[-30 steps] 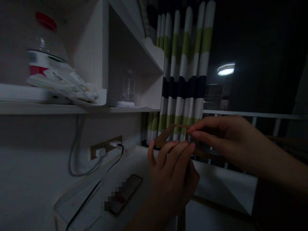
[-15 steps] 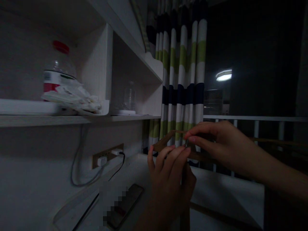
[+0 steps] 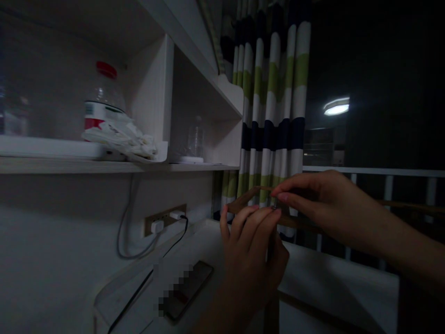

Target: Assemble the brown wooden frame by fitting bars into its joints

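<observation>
In the dim head view, a brown wooden frame (image 3: 245, 198) made of narrow bars is held up before me. My left hand (image 3: 252, 246) wraps round it, fingers curled over a joint of the bars, with the thumb side partly hidden. My right hand (image 3: 318, 192) comes in from the right with thumb and forefinger pinched just above my left fingertips. Between those two fingertips and the frame shows a thin metal piece (image 3: 276, 202), upright and too dark to name exactly. Most of the frame's joint lies behind my left fingers.
A phone (image 3: 193, 290) lies on the white desk (image 3: 217, 239) below my hands. Chargers sit in a power strip (image 3: 166, 218) on the wall, trailing cables. On the shelf (image 3: 194, 168) stand a red-capped bottle (image 3: 104, 95) and a clear bottle (image 3: 197, 139). A striped curtain (image 3: 269, 102) hangs behind.
The view has turned slightly left, so shelf, curtain and hands all sit further right in the picture. Both hands keep nearly the same hold and position against the wooden frame.
</observation>
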